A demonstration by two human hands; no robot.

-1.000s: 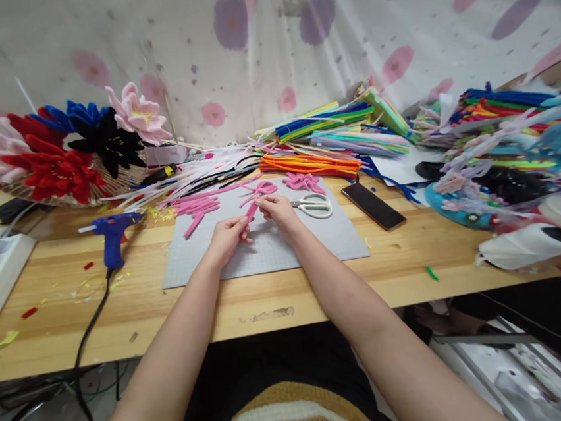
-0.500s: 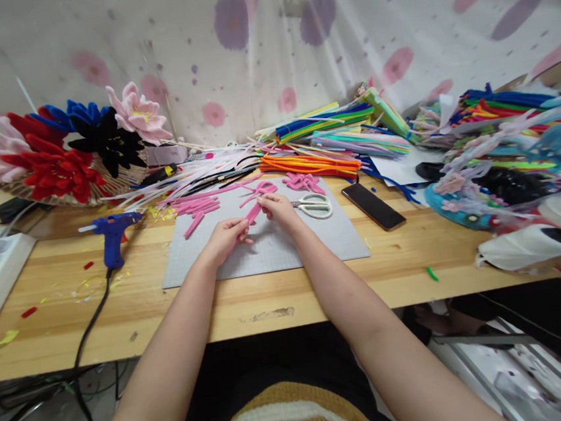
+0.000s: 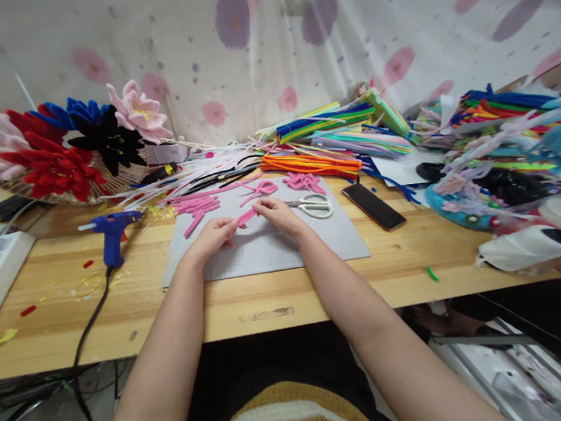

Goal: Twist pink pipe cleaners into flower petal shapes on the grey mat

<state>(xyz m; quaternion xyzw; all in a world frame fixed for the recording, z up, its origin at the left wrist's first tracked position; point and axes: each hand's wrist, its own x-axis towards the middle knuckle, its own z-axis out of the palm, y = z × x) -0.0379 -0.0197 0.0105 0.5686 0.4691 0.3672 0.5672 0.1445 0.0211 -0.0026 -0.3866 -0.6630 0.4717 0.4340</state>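
Head view shows the left hand [image 3: 215,236] and right hand [image 3: 277,213] pinching opposite ends of a pink fuzzy strip [image 3: 246,218], held between them; it looks light, soft and bendable, best gripped at its tips.

Pink fuzzy pipe-cleaner strip [image 3: 246,218]: short, narrow, extended. Position: center of the frame, between the left hand [image 3: 217,234] and right hand [image 3: 275,213], gripped by both. Orientation: tilted, right end higher.
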